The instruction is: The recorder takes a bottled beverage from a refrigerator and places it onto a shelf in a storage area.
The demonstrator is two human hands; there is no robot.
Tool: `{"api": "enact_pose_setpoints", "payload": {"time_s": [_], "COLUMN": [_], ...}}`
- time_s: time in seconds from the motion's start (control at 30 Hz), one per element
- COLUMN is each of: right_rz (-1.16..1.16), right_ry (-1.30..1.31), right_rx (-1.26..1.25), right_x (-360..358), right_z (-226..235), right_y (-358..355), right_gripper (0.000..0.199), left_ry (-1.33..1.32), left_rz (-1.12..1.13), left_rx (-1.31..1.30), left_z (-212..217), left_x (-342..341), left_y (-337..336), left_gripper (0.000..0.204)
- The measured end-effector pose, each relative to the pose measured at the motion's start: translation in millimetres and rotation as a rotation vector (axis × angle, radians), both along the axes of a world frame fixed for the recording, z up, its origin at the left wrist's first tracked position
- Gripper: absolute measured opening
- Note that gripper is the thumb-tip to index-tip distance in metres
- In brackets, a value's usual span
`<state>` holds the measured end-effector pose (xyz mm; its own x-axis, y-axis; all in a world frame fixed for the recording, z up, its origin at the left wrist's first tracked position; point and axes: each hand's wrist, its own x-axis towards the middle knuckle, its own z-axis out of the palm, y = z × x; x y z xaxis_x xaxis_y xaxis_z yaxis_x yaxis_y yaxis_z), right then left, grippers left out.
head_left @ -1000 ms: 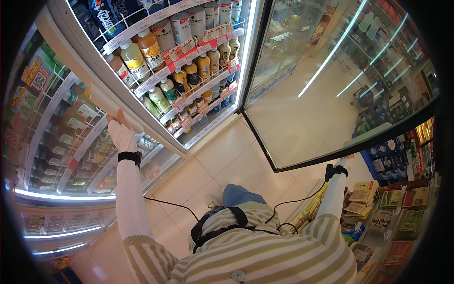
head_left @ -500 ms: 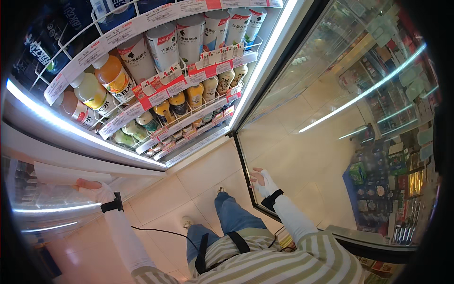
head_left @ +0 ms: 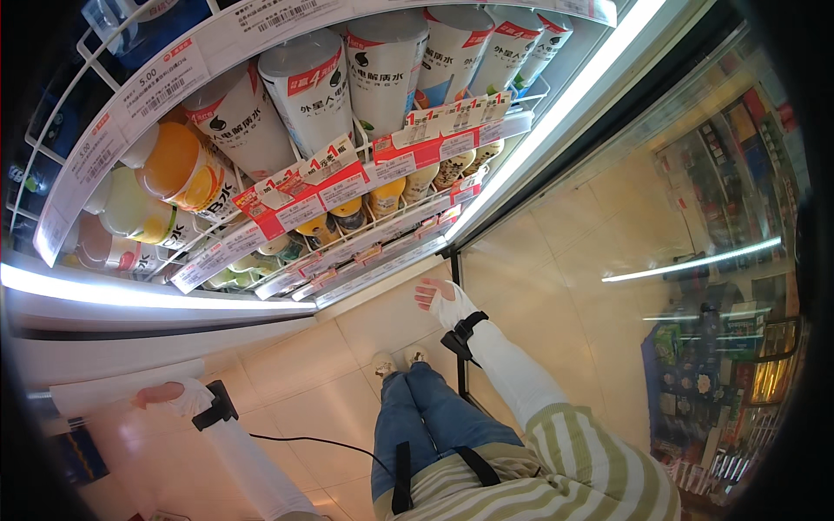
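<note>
The drinks cooler (head_left: 379,286) stands with its right glass door (head_left: 556,286) swung open. A white door handle (head_left: 104,388) is at lower left; the left hand (head_left: 174,397) is at its end, grip indeterminable. The right hand (head_left: 440,301), fingers apart, is near the glass door.

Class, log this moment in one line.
left hand: at white door strip; right hand: open, nothing held; glass door: open; bottles: on cooler shelves

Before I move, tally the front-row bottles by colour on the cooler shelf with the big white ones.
White bottles: 6
Orange bottle: 1
Yellow bottle: 1
Pink bottle: 1
Total: 9
</note>
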<state>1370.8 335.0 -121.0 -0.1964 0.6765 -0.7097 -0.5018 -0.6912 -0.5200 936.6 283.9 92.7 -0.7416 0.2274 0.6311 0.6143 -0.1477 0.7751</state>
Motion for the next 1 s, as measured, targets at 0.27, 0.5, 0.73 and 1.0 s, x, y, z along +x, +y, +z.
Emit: {"api": "enact_pose_setpoints", "payload": {"time_s": [0.27, 0.5, 0.73, 1.0], "right_rz": [-0.497, -0.247, 1.049, 1.011], "right_ry": [0.144, 0.018, -1.633, -1.859], "right_rx": [-0.097, 0.611, 0.705, 0.78], "right_x": [-55, -85, -81, -73], "right_z": [-114, -114, -105, -117], "right_y": [125, 141, 162, 159], "right_gripper": [0.045, 0.02, 0.038, 0.033], "left_ry": [0.218, -0.116, -0.334, -0.44], "left_rz": [0.087, -0.256, -0.687, -0.865], "left_rx": [0.011, -0.584, -0.685, -0.758], "left_z": [-28, -193, -222, -243], "left_x": [38, 111, 199, 219], "left_y": [-25, -128, -55, -30], "left_gripper": [0.049, 0.051, 0.04, 0.03]}}
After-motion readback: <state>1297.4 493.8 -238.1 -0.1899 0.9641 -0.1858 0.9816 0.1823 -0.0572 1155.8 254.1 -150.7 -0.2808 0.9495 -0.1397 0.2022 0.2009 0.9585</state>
